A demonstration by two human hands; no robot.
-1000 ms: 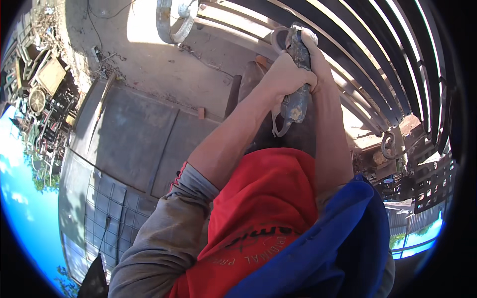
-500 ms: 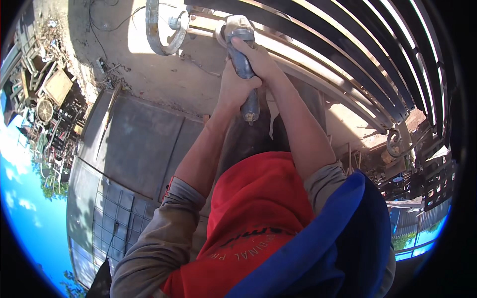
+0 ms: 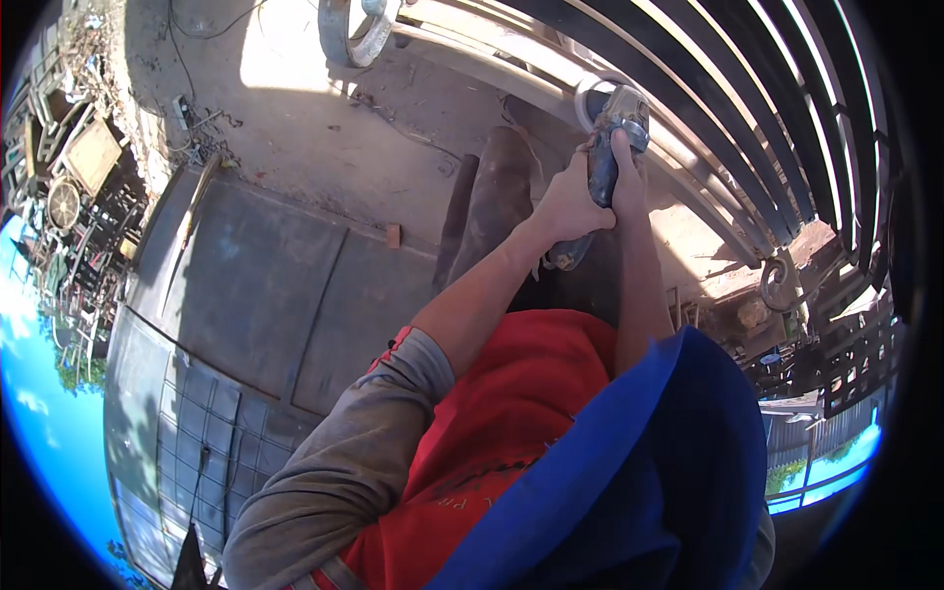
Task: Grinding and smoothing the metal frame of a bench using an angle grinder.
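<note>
Both my hands are wrapped round an angle grinder point(image 3: 603, 177), which has a dark bluish body and a dusty metal head. My left hand point(image 3: 573, 205) grips the body toward its rear end. Closer to the head, my right hand point(image 3: 627, 182) closes round it from the other side. The round grinding disc point(image 3: 591, 101) is at or against a pale metal bar of the slatted metal frame point(image 3: 678, 157); whether it touches I cannot tell. Part of the body is hidden under my fingers.
A curled metal scroll point(image 3: 356, 39) belongs to the frame's left end. Dark metal sheets point(image 3: 265, 275) lie at the left, with a small reddish block point(image 3: 393, 236) at their edge. Cables point(image 3: 177, 59) cross the dusty ground. A scrap pile point(image 3: 74, 216) stands far left.
My hands and the grinder have moved to the right and nearer to me along the frame. The grinder now leans more to the right. My view has shifted slightly.
</note>
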